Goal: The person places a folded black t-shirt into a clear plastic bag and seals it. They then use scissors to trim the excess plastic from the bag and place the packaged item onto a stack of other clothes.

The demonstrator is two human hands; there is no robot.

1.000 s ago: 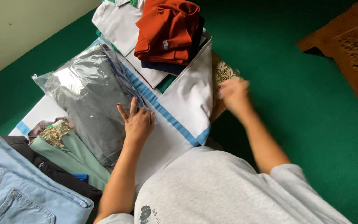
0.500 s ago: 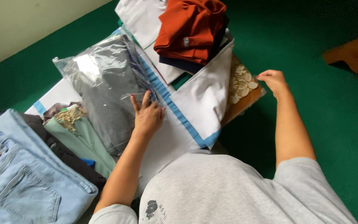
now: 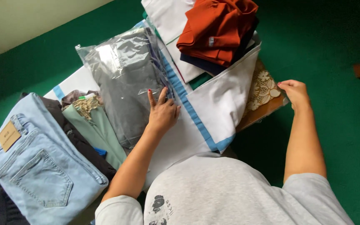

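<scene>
surface: green carpet floor point(image 3: 321, 137) | on it: white mailer bags point(image 3: 217, 104), light blue jeans point(image 3: 42, 166)

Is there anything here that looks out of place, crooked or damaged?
Nothing looks damaged or spilled. One oddity: the rust-orange garment on top of the far pile is crumpled rather than folded flat. The left hand lies on the clear bag of grey clothing; the right hand grips the lace-patterned packet.

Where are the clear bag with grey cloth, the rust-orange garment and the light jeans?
clear bag point(image 3: 121, 71), head view, shiny upper middle.
rust-orange garment point(image 3: 217, 29), head view, centre of the folded top.
light jeans point(image 3: 42, 175), head view, back pocket.
</scene>
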